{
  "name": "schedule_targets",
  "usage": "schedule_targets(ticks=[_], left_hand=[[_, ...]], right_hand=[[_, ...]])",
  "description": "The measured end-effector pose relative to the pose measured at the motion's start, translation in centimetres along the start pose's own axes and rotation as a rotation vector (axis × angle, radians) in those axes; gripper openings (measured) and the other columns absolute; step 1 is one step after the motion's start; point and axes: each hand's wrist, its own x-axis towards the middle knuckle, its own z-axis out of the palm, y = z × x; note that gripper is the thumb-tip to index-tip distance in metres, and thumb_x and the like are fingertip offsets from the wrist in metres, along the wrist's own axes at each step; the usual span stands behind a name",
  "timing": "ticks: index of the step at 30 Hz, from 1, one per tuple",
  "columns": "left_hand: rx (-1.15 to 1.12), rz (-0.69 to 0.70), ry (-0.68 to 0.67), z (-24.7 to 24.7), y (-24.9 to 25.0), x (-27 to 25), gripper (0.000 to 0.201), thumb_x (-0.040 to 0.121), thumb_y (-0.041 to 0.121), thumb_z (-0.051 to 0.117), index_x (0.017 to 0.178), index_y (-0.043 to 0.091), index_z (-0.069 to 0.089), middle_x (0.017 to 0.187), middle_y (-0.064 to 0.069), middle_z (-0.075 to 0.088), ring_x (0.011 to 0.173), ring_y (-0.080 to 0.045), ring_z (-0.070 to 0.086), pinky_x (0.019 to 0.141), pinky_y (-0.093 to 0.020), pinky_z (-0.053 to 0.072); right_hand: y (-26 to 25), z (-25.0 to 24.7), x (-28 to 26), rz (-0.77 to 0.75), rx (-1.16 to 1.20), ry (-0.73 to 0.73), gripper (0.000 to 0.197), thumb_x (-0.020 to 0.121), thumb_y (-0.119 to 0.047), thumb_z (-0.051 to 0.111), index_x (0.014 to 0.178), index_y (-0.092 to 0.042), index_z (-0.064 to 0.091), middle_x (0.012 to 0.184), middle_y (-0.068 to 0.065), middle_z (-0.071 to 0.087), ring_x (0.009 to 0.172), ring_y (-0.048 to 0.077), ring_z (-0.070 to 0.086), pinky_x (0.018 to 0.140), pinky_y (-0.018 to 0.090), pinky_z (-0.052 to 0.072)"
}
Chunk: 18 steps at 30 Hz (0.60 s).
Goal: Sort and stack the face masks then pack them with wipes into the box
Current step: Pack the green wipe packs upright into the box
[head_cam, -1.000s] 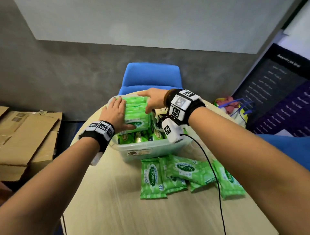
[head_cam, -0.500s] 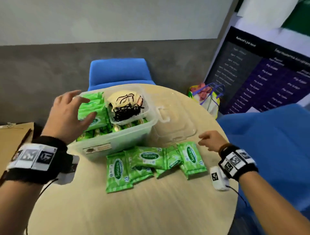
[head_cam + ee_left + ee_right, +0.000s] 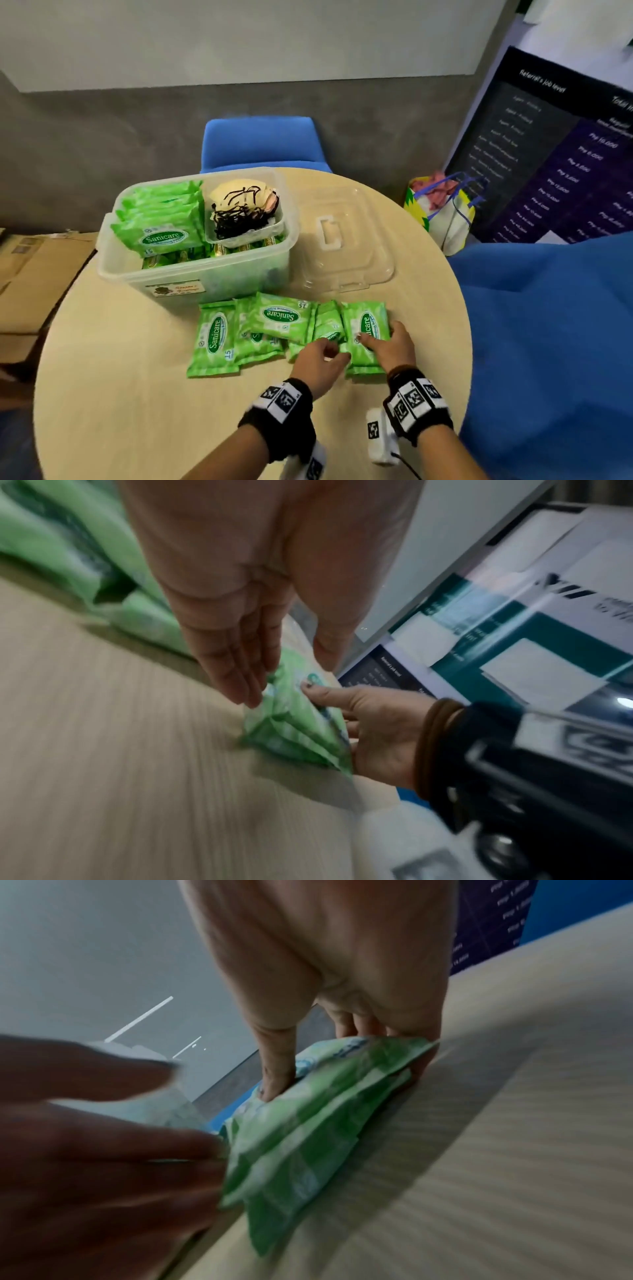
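A clear plastic box point(image 3: 219, 274) holds a stack of green wipe packs point(image 3: 161, 222) on its left and a small tray of face masks point(image 3: 241, 209) on its right. Several more green wipe packs point(image 3: 284, 318) lie on the table in front of it. My right hand point(image 3: 387, 342) grips the rightmost pack point(image 3: 366, 325), thumb on top and fingers under its far edge point(image 3: 308, 1123). My left hand point(image 3: 325, 356) has straight fingers point(image 3: 240, 669) touching that pack's left edge point(image 3: 294, 723).
The box's clear lid point(image 3: 342, 240) lies to the right of the box. A blue chair point(image 3: 260, 144) stands behind the round table point(image 3: 137, 394), with blue upholstery point(image 3: 548, 325) to the right. Cardboard point(image 3: 30, 274) lies on the floor at left, and a bag point(image 3: 442, 205) stands beyond the table.
My left hand has left the wipe stack in the box and come down to the loose packs. My right hand has taken hold of the rightmost pack.
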Motion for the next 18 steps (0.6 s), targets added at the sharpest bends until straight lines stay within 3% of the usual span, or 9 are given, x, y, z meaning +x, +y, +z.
schedule_targets(ticks=[2, 3, 6, 8, 10, 12, 14, 16, 18], left_hand=[[-0.028, -0.074, 0.028, 1.8, 0.6, 0.3, 0.043, 0.087, 0.041, 0.066, 0.115, 0.008, 0.06, 0.107, -0.003, 0.065, 0.091, -0.016, 0.06, 0.077, -0.023, 0.046], [-0.031, -0.089, 0.044, 2.4, 0.9, 0.5, 0.046, 0.085, 0.045, 0.068, 0.112, 0.009, 0.059, 0.102, -0.002, 0.064, 0.088, -0.016, 0.058, 0.076, -0.024, 0.046], [-0.037, -0.109, 0.063, 3.2, 1.0, 0.7, 0.045, 0.076, 0.049, 0.075, 0.097, 0.014, 0.055, 0.083, 0.004, 0.057, 0.074, -0.012, 0.053, 0.067, -0.024, 0.044], [-0.021, -0.093, 0.022, 3.2, 0.8, 0.6, 0.046, 0.071, 0.046, 0.08, 0.097, 0.017, 0.057, 0.088, 0.004, 0.063, 0.075, -0.011, 0.055, 0.066, -0.022, 0.046], [-0.02, -0.061, -0.033, 3.1, 0.7, 0.4, 0.042, 0.073, 0.037, 0.081, 0.105, 0.021, 0.058, 0.103, 0.005, 0.068, 0.081, -0.01, 0.059, 0.07, -0.017, 0.05], [-0.064, -0.033, -0.063, 2.2, 0.5, -0.3, 0.036, 0.079, 0.028, 0.078, 0.104, 0.027, 0.052, 0.103, 0.009, 0.065, 0.084, -0.009, 0.058, 0.065, -0.009, 0.048], [-0.147, -0.016, -0.032, 1.0, -0.4, -1.0, 0.029, 0.082, 0.026, 0.076, 0.098, 0.021, 0.051, 0.098, -0.001, 0.066, 0.085, -0.016, 0.061, 0.073, -0.026, 0.054], [-0.284, -0.034, 0.036, -0.6, -1.6, -2.2, 0.026, 0.085, 0.019, 0.073, 0.101, 0.019, 0.052, 0.102, -0.009, 0.069, 0.091, -0.025, 0.066, 0.082, -0.041, 0.055], [-0.463, -0.069, 0.1, -2.0, -2.9, -3.7, 0.028, 0.085, 0.011, 0.072, 0.107, 0.011, 0.054, 0.1, -0.012, 0.073, 0.091, -0.03, 0.071, 0.075, -0.043, 0.058]], right_hand=[[1.1, -0.2, -0.2, 0.01, 0.056, -0.022, 0.059, 0.062, -0.022, 0.086, 0.111, -0.013, 0.054, 0.099, 0.006, 0.067, 0.088, 0.024, 0.065, 0.082, 0.038, 0.054], [1.8, -0.4, -0.2, 0.006, 0.092, -0.032, 0.055, 0.066, -0.019, 0.084, 0.111, -0.013, 0.055, 0.1, 0.007, 0.067, 0.088, 0.025, 0.066, 0.083, 0.041, 0.055], [3.5, -1.1, -0.6, 0.022, 0.211, -0.107, 0.022, 0.082, -0.02, 0.071, 0.102, -0.015, 0.062, 0.103, 0.009, 0.068, 0.091, 0.026, 0.065, 0.084, 0.047, 0.054], [4.4, -1.6, -1.2, 0.053, 0.328, -0.185, 0.014, 0.088, -0.021, 0.065, 0.101, -0.016, 0.066, 0.104, 0.009, 0.07, 0.094, 0.027, 0.065, 0.087, 0.048, 0.053], [5.0, -2.0, -1.5, 0.085, 0.427, -0.223, 0.018, 0.091, -0.024, 0.061, 0.1, -0.01, 0.068, 0.098, 0.012, 0.073, 0.092, 0.03, 0.067, 0.085, 0.05, 0.054], [5.5, -2.1, -1.4, 0.092, 0.469, -0.203, 0.026, 0.092, -0.032, 0.059, 0.09, -0.008, 0.069, 0.091, 0.015, 0.073, 0.087, 0.033, 0.068, 0.081, 0.052, 0.055], [5.4, -2.2, -1.1, 0.046, 0.414, -0.151, 0.031, 0.085, -0.044, 0.063, 0.09, -0.013, 0.068, 0.094, 0.013, 0.072, 0.091, 0.031, 0.068, 0.084, 0.052, 0.055], [4.7, -2.3, -0.7, -0.021, 0.283, -0.109, 0.038, 0.083, -0.039, 0.068, 0.111, -0.013, 0.063, 0.115, 0.01, 0.065, 0.101, 0.025, 0.062, 0.091, 0.04, 0.051], [3.5, -2.4, -0.3, -0.118, 0.058, -0.032, 0.062, 0.082, -0.031, 0.071, 0.134, -0.007, 0.047, 0.129, 0.012, 0.051, 0.115, 0.025, 0.052, 0.096, 0.032, 0.043]])
